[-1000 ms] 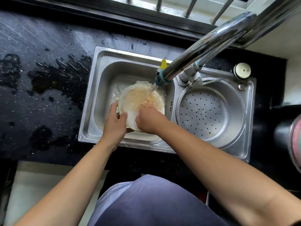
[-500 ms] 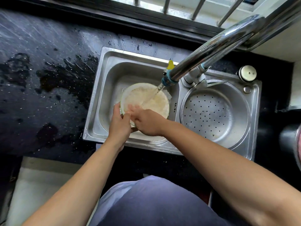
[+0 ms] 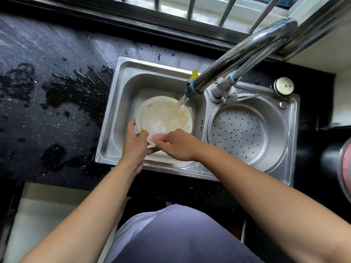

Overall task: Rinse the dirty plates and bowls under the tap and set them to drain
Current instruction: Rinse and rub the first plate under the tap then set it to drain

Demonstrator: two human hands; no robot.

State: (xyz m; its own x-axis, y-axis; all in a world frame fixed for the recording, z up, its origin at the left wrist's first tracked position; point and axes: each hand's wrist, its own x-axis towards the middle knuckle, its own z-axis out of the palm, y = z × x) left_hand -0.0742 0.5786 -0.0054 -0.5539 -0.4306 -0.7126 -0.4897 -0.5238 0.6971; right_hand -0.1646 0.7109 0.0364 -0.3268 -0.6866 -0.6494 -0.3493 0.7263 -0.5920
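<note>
A white plate with yellowish smears sits tilted in the left basin of the steel sink. Water from the tap runs onto its upper right part. My left hand grips the plate's near-left rim, thumb on top. My right hand lies on the plate's near edge, its fingers blurred against the surface. The plate's near part is hidden under both hands.
The right basin holds a round perforated drain tray. A wet black counter spreads to the left with puddles. A white knob sits at the sink's back right. A dark round pot is at the right edge. Window bars run along the back.
The plate has tipped flatter and lower in the basin. My right hand slid from the plate's middle down to its near edge, close to my left hand.
</note>
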